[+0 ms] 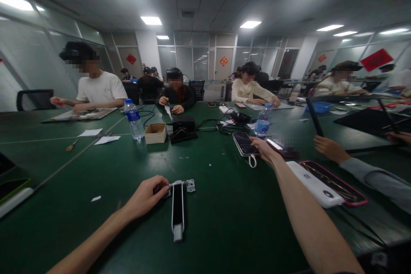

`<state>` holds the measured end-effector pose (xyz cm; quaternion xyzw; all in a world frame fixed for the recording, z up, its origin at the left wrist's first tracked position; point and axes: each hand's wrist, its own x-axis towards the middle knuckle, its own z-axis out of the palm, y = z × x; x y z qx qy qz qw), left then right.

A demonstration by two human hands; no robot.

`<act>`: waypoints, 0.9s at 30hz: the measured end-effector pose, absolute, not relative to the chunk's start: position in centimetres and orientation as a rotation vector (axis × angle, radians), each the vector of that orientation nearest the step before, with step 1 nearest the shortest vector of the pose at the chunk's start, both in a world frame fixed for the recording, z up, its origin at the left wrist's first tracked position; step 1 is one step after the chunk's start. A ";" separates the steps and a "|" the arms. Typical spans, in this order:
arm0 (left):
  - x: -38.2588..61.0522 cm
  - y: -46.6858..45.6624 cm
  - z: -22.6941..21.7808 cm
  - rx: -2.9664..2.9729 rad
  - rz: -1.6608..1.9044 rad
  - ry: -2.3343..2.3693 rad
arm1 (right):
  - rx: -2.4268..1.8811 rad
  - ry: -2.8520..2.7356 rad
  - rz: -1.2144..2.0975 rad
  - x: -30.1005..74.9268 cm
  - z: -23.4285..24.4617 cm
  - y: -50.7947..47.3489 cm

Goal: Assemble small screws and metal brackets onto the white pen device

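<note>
My left hand [150, 192] rests on the green table with its fingers curled at the left end of a metal bracket [190, 186]. Joined to or lying against that bracket is a narrow black strip in a white frame [177, 205], with a pale block at its near end. What the fingertips press on is partly hidden. Reaching out to the right, my right hand [265, 150] grips the right edge of a smartphone [244, 143] with a white loop strap. The phone lies screen up, and another phone [278, 145] is just beyond the hand.
Ahead stand a small cardboard box [156, 133], a black box-like object [183, 126] and two water bottles, left [134, 122] and right [263, 122]. Cables run between them. A white power bank-like device [314, 184] lies beside my right forearm. A neighbour's hand [330, 149] holds a black bar.
</note>
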<state>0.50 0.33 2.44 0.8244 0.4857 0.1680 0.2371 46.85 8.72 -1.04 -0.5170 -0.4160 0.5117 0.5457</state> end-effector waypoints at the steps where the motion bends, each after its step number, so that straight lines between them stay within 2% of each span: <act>1: 0.5 0.3 2.4 2.259 0.463 1.330 | -1.224 -0.986 1.211 46.9 -1.1 8.7; 27: 0.5 0.3 2.4 2.306 0.443 1.330 | -1.244 -0.938 1.207 47.1 -1.4 8.9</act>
